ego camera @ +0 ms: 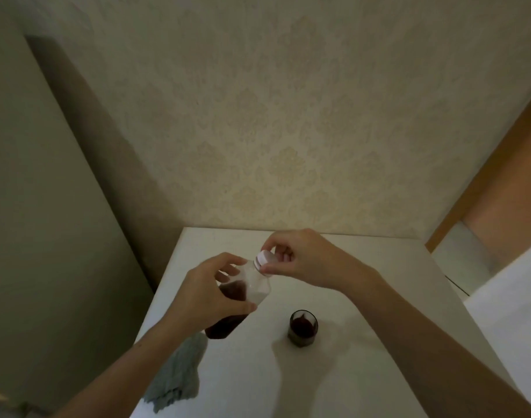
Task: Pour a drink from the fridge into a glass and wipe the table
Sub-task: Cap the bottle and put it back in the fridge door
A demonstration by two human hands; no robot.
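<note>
Nearest, left hand clenches the bottle, tilted with its neck up-right; right hand pinches the cap at that upper end.

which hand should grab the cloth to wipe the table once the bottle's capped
Left, probably. The grey cloth lies at the table's near-left edge, right below the left hand holding the bottle. The right hand, pinching the cap, sits farther away, beyond the filled glass.

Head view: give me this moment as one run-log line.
left hand holds bottle | right hand on cap | glass filled | cloth unused
</note>
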